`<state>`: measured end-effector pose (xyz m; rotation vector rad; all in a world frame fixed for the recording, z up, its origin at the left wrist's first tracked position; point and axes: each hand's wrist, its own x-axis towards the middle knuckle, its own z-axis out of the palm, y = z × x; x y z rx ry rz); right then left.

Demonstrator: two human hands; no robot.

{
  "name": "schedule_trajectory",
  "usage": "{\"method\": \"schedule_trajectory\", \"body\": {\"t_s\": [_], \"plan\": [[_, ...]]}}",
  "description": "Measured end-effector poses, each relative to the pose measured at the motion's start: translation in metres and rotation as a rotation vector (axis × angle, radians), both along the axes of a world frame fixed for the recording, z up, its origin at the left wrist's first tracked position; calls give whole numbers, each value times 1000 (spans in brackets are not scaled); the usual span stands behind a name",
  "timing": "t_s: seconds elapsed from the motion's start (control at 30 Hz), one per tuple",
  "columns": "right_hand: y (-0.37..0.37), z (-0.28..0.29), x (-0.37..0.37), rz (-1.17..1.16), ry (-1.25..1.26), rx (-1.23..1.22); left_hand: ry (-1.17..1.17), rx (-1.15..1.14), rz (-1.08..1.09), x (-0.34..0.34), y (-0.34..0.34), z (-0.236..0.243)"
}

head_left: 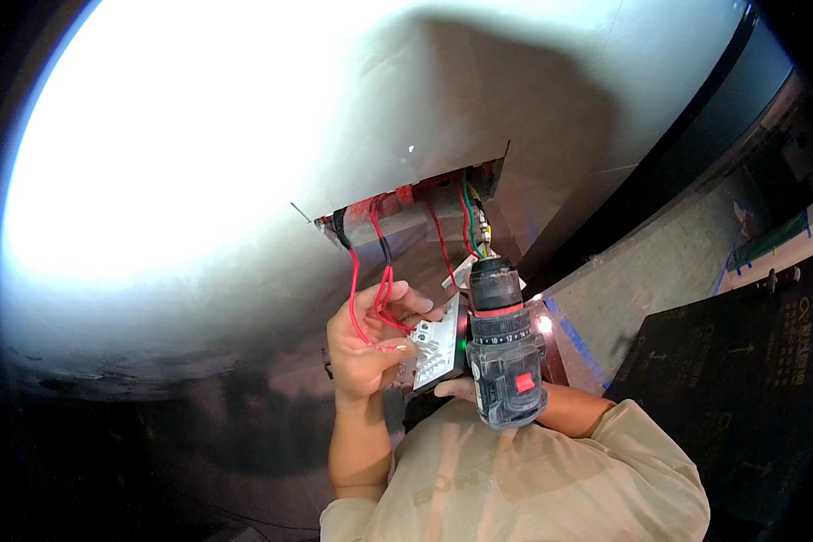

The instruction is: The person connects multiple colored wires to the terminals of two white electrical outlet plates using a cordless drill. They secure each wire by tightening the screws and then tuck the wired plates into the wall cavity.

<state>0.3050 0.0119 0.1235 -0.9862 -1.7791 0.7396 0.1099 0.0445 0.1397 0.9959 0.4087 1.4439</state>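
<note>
My left hand (361,348) is closed, pinching a red wire (356,298) whose bare end shows at the thumb, beside the terminals of a white wall switch or socket panel (435,348). More red wires run into that panel's back. A black cordless drill (506,361) with a red button points up toward the wall, just right of the panel. My right hand (458,388) is mostly hidden behind the drill, apparently around its handle. Its visible fingertip lies at the panel's lower edge. A small green light glows on the panel's dark side.
Above my hands, a rectangular cutout (415,194) in the pale wall holds red boxes with red, green and yellow wires hanging out. A second white panel (465,269) hangs partly behind the drill chuck. Dark printed boards (741,388) stand at the right, near blue tape (574,339) on the floor.
</note>
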Motion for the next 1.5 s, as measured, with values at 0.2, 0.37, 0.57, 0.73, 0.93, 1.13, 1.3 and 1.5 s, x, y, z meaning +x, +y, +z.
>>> {"method": "schedule_trajectory", "body": {"t_s": [0.2,0.37,0.57,0.73,0.93,1.13,1.3,1.5], "plan": [[2,26,4,66,20,-215,155,3,349,5,-20,44],[-6,25,3,48,73,-123,124,-273,294,-9,-35,50],[-11,33,15,113,337,-469,194,-340,341,-5,-33,55],[-6,40,22,179,713,-872,245,-375,265,-9,-31,65],[6,38,22,236,1082,-1330,298,-410,206,-16,-31,68],[8,75,2,101,791,-1319,439,-388,153,-24,-26,73],[14,72,4,184,911,-1320,405,-432,84,-25,-24,75],[9,63,7,198,894,-1215,316,-383,143,-13,-28,59]]}}
